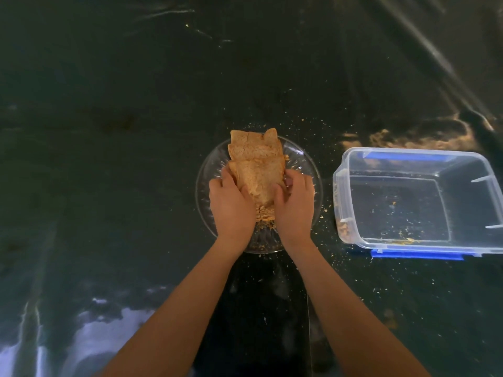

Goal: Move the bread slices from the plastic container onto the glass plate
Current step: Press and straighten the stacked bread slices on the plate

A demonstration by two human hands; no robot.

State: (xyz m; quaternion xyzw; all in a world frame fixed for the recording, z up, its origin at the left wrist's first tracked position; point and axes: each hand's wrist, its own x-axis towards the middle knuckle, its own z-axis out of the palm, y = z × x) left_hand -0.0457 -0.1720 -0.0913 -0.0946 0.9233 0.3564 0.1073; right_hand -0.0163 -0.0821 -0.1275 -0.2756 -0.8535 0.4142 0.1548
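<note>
A stack of brown bread slices [255,161] stands over the round glass plate [302,159] in the middle of the dark table. My left hand [231,205] presses the stack from the left and my right hand [295,205] presses it from the right, so both grip it. The slices lean away from me, fanned at the far end. The clear plastic container [419,200] with blue clips sits to the right of the plate and holds only crumbs.
The table [122,159] is covered in shiny black sheeting with wrinkles and glare. Bread crumbs lie scattered around the plate and in front of the container.
</note>
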